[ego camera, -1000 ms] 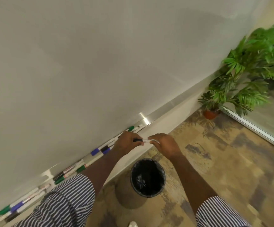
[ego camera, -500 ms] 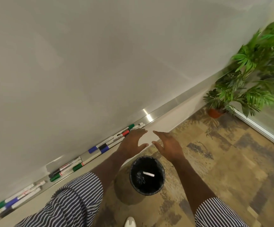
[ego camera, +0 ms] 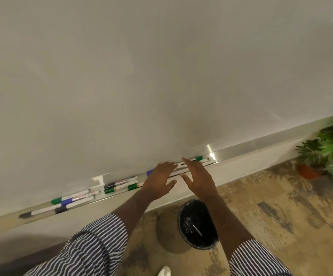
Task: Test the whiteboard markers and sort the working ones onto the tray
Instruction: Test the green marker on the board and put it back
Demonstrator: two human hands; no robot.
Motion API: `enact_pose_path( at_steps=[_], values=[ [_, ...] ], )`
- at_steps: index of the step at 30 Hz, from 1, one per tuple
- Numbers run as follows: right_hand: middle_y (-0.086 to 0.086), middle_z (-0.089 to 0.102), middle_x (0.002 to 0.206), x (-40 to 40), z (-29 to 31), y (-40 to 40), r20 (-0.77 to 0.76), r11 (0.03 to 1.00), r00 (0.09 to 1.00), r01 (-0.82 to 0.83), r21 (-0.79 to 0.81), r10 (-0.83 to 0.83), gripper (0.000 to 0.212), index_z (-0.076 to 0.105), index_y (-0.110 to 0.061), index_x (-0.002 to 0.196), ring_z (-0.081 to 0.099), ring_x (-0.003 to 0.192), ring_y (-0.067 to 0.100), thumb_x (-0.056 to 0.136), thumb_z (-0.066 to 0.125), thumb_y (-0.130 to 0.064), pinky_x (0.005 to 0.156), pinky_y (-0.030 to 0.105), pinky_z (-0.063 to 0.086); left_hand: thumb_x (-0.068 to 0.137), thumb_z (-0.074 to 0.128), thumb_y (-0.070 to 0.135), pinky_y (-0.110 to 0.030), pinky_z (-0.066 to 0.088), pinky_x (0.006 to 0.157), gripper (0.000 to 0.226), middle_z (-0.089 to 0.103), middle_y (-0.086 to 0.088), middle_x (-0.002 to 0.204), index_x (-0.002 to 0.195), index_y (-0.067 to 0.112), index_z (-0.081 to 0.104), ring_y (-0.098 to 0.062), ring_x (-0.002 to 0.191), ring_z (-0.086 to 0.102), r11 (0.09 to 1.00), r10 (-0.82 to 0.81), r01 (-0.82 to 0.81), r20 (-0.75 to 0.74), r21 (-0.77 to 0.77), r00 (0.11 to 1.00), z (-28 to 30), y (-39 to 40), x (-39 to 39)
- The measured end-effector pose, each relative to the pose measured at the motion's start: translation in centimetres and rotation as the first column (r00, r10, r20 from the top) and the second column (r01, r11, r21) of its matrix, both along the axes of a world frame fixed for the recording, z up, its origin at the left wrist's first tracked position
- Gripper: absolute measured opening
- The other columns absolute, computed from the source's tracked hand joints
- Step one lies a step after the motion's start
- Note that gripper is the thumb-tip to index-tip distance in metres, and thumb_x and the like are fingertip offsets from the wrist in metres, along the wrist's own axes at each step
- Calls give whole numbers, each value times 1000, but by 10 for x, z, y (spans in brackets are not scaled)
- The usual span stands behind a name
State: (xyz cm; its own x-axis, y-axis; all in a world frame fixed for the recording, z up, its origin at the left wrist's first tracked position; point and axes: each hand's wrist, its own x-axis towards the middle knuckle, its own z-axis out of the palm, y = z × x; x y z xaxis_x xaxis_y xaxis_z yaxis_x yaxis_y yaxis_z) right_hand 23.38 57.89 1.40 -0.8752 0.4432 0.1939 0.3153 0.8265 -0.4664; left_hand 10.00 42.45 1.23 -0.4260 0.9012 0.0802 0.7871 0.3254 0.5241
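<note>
Several whiteboard markers (ego camera: pixel 120 183) with green, blue and black caps lie end to end along the metal tray (ego camera: pixel 251 145) under the whiteboard (ego camera: pixel 161 76). My left hand (ego camera: pixel 159 181) hovers over the tray with fingers spread, holding nothing. My right hand (ego camera: pixel 198 177) is beside it, fingers straight and pointing at the tray, also empty. Both hands hide part of the marker row. A green-capped marker (ego camera: pixel 198 158) shows just past my right fingertips. A discarded marker (ego camera: pixel 195 229) lies inside the black bin.
A round black bin (ego camera: pixel 197 244) with a dark liner stands on the patterned floor under my right forearm. A potted plant (ego camera: pixel 317 156) stands at the right by a glass panel. A white shoe tip (ego camera: pixel 164 271) shows at the bottom.
Both hands held a marker over the bin, then let it go and it fell into the bin. Both hands, now empty, have moved up to the tray; the view has shifted left.
</note>
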Motion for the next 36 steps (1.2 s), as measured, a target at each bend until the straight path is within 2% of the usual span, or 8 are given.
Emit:
enact_pose_path(
  at_steps=[6,10,14,18,21,32,34,36],
  values=[
    [3,58,143,-41,-28,-42,39,984,984,-174,28,173,55,48,-18,149,54,133,21,98,64,-33,111,38,46,93,66,32,-41,17,124,59,47,-8,152,146,13,48,-29,144,38,995,71,-80,-131,-67,989,-10,-62,-23],
    [7,67,131,-59,-40,-65,78,954,966,-257,153,247,50,62,-11,134,63,123,28,88,76,-27,106,42,47,81,79,33,-42,27,112,59,60,-7,141,134,15,63,-31,136,51,985,56,-95,-259,-143,964,-20,-89,-31],
    [5,73,119,-72,-49,-78,98,921,940,-339,192,326,46,73,-11,120,69,111,27,79,86,-27,98,42,53,89,71,36,-40,34,115,53,43,-8,156,138,18,60,-29,148,34,978,83,-124,-230,-170,970,-26,-106,-36],
    [2,77,106,-81,-51,-86,133,909,930,-364,206,342,46,79,-14,107,73,98,23,65,96,-23,87,37,58,97,59,37,-31,13,116,51,28,-4,164,146,24,51,-26,153,20,970,78,-121,-199,-210,977,-27,-111,-37],
    [2,77,100,-87,-57,-87,165,907,930,-359,220,328,48,79,-16,102,74,92,23,58,99,-19,83,36,59,99,57,36,-30,8,116,51,24,-2,165,148,27,48,-26,154,17,968,86,-127,-192,-214,978,-28,-111,-37],
    [-3,72,86,-109,-55,-89,257,922,942,-285,262,218,32,70,-21,87,68,85,23,66,93,-24,78,35,54,100,56,26,-27,-1,116,46,47,-3,154,146,22,51,-25,149,32,977,94,-127,-188,-173,978,-27,-105,-37],
    [-4,73,86,-110,-56,-89,257,918,941,-291,272,222,32,72,-22,88,68,85,22,65,94,-25,80,35,54,102,53,24,-27,9,120,46,48,0,153,148,23,48,-25,146,36,971,115,-144,-154,-190,981,-23,-103,-37],
    [-4,73,83,-111,-55,-87,243,905,936,-319,282,254,33,75,-22,85,69,83,21,60,97,-26,79,35,55,104,50,21,-31,30,118,45,49,1,152,149,25,47,-24,141,43,962,153,-173,-106,-210,983,-21,-101,-39]
  ],
)
